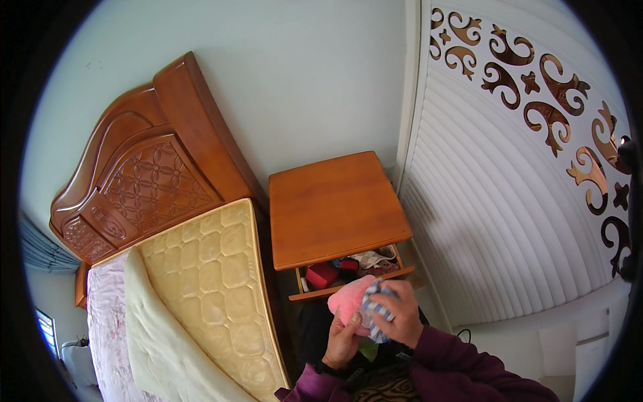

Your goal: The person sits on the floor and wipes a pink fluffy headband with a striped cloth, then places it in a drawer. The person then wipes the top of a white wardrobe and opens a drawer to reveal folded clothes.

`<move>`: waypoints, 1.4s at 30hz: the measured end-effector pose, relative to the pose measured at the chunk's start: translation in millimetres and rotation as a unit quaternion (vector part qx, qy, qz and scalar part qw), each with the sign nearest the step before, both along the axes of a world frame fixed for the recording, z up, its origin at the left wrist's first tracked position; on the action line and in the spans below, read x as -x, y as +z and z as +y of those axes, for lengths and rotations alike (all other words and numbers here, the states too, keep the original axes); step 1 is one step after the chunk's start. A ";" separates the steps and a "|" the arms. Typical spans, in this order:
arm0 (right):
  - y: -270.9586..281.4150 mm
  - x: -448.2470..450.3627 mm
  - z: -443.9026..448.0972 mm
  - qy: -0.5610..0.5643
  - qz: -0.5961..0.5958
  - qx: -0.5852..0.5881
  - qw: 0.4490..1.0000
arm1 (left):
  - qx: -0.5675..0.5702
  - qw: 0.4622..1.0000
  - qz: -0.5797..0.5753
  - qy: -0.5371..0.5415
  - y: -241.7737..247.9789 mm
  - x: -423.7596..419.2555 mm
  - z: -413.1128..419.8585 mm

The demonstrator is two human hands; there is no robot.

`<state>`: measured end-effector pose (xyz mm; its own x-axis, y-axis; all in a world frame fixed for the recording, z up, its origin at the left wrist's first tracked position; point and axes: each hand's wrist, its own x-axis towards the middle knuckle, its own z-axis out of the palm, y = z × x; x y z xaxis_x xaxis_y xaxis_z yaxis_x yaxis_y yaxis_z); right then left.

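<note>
My left hand (341, 342) grips a fuzzy pink plush item (350, 297) from below, thumb on its near side. In my right hand (405, 312) is a blue-and-white checked cloth (372, 303), pressed against the plush item's right side. Both are held above my lap, just in front of a pulled-out drawer (335, 292). My fingers hide part of the cloth and the item's lower right side. Inside the drawer lie a red box (321, 275), a beige checked fabric (374, 260) and other small things that I cannot make out.
A wooden nightstand (339, 208) stands over the drawer. To its left is a bed with a carved wooden headboard (155, 166), a yellow quilted mattress (216, 271) and a folded-back pale pad (166, 341). A white ribbed panel (477, 221) rises on the right.
</note>
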<state>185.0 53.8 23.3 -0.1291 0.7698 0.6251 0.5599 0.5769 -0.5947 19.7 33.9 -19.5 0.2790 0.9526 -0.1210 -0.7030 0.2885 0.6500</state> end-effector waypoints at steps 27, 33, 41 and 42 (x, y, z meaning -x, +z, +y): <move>5.8 18.5 -14.1 0.015 -0.071 -0.036 0.997 | 0.062 0.998 -0.018 -0.025 -0.2 -0.8 9.5; -0.6 1.1 10.2 -0.056 0.063 0.060 0.995 | -0.012 1.000 0.003 -0.022 -2.2 -7.1 2.3; 2.4 14.5 -12.9 0.031 -0.051 -0.021 0.998 | 0.013 1.000 -0.021 0.019 -1.7 -1.8 10.9; 1.5 15.4 -13.7 0.047 -0.053 -0.020 0.997 | 0.015 0.999 -0.023 0.023 -1.8 0.6 11.8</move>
<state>169.6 40.1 24.9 -0.2670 0.7256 0.6342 0.5601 0.6524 -0.5106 19.1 45.7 -21.3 0.2403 0.9608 -0.1379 -0.7449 0.2736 0.6085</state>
